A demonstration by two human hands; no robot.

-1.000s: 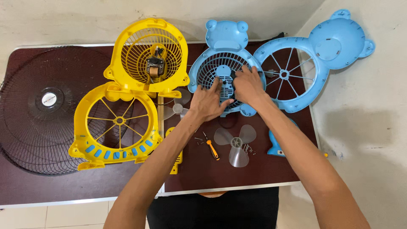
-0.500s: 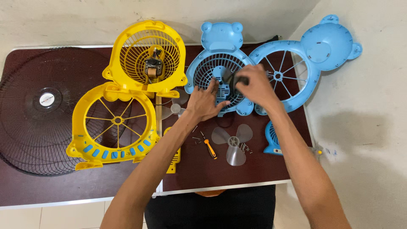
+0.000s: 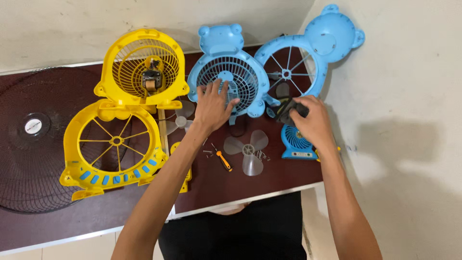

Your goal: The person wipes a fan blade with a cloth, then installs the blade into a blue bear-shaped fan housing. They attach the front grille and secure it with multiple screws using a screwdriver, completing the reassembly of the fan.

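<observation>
My left hand (image 3: 214,105) lies flat on the lower left of a blue bear-shaped fan grille (image 3: 230,79) on the dark table (image 3: 202,185). My right hand (image 3: 312,120) is at the table's right edge, closed around a small dark motor-like part (image 3: 288,110). Just under that hand sits a small blue mini fan (image 3: 296,143). A second blue bear-shaped fan shell (image 3: 308,53) with spokes lies at the far right, half off the table.
A yellow fan grille with a motor (image 3: 147,70) and a yellow spoked front frame (image 3: 114,144) lie to the left. A large black wire guard (image 3: 29,135) covers the table's left end. A clear fan blade (image 3: 248,149), an orange screwdriver (image 3: 222,160) and loose screws lie in the middle.
My right hand has lifted the dark part off the centre of the blue grille and carried it right and down, over the mini fan. My left hand stayed on the grille.
</observation>
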